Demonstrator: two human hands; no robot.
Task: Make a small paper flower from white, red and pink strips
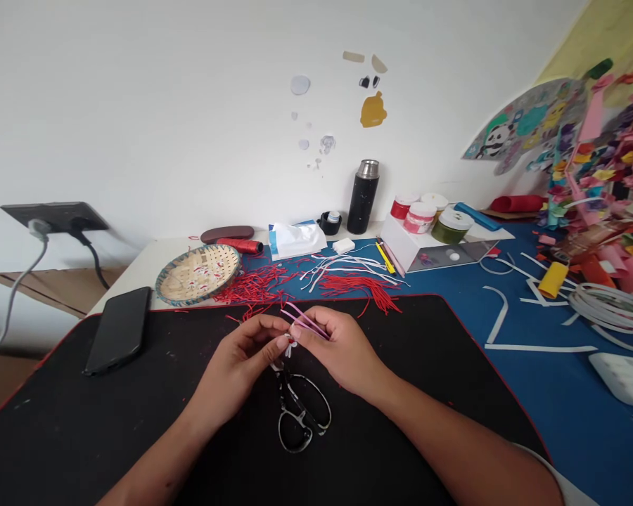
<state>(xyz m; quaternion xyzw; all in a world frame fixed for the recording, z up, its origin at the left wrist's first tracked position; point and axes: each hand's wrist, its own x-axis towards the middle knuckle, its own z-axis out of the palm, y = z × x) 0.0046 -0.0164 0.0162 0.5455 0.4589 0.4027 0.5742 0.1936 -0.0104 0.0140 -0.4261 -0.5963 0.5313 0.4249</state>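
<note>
My left hand point(237, 365) and my right hand point(340, 351) meet above a black desk mat point(84, 436). Between their fingertips are thin pink paper strips point(306, 320), which both hands seem to pinch. A small white paper bow point(290, 345) with red specks hangs just below my fingers. Under both hands lie black-handled scissors point(298, 414), their blades partly hidden by my left hand. Neither hand touches them as far as I can tell.
Red paper strips point(361, 289) and white strips point(348, 267) lie beyond the mat, near a woven basket point(197, 275). A black phone point(119, 330) rests on the mat's left. A thermos point(363, 197), tape rolls point(419, 214) and colourful paper crafts point(601, 161) stand farther back.
</note>
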